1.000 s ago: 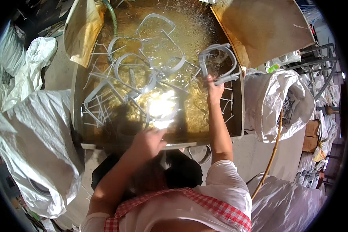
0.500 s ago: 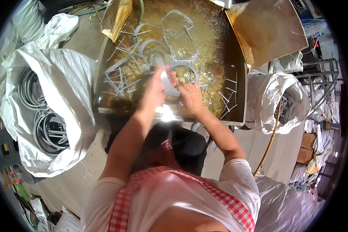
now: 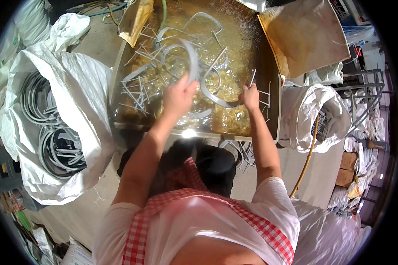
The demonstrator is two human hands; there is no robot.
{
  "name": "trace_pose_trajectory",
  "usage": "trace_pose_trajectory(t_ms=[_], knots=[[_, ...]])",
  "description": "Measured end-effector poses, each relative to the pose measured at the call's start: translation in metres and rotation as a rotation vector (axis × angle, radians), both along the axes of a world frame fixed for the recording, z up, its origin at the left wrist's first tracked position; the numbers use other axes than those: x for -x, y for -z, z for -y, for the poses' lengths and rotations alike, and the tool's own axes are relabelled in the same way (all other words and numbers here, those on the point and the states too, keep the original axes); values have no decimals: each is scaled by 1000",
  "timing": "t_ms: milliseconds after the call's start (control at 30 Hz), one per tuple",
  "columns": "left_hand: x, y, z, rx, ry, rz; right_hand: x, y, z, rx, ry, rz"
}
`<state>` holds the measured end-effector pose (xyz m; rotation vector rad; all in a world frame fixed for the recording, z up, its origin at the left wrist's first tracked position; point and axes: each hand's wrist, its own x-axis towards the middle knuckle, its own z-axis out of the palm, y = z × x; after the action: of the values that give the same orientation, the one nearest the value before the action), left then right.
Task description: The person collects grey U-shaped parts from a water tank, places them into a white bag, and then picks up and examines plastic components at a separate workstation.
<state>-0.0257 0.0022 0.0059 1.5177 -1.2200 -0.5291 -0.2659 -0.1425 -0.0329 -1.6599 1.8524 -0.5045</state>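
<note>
My left hand (image 3: 179, 98) is closed around a grey curved band (image 3: 192, 59), which rises above the tank's water and is blurred by motion. My right hand (image 3: 250, 96) pinches one end of an open, C-shaped grey strip (image 3: 219, 101) that sweeps left toward the left hand. A thin pale rod (image 3: 252, 77) sticks up from the right fist; whether it belongs to the strip I cannot tell. Under both hands lies the metal tank (image 3: 199, 133) of yellowish, rippling water. More curved bands (image 3: 201, 17) and several thin pale rods (image 3: 139, 95) lie in it.
On the left, a white woven sack (image 3: 90, 145) holds grey rings (image 3: 40, 99). Right of the tank stands another white sack (image 3: 303, 119) with a bamboo stick (image 3: 306, 170) leaning on it. A brown-stained board (image 3: 307, 37) rises at the tank's far right corner. Curved strips (image 3: 239, 152) show below its near edge.
My hands were close together at the bands. The right hand has moved right with the C-shaped strip, spreading away from the left hand, which still holds a band.
</note>
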Motion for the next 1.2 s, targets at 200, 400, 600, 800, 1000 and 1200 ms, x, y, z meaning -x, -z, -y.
trace_pose_trajectory(t_ms=[200, 400, 600, 800, 1000, 1200], knots=[[29, 0, -3, -334, 329, 96, -34, -54, 5, -513, -120, 354], [44, 8, -3, -363, 523, -83, -91, -71, -15, -665, 20, 584], [20, 14, 7, -153, 73, -493, -76, 28, 15, -605, -326, 649], [-12, -15, 3, -181, 112, -860, -113, 127, 10, -778, 168, 1002], [-28, -22, -12, -152, 272, -952, -128, 98, 23, -598, 886, 1700], [-55, -6, -13, 138, 130, -1408, -67, 97, 65, -181, 1141, 1802]])
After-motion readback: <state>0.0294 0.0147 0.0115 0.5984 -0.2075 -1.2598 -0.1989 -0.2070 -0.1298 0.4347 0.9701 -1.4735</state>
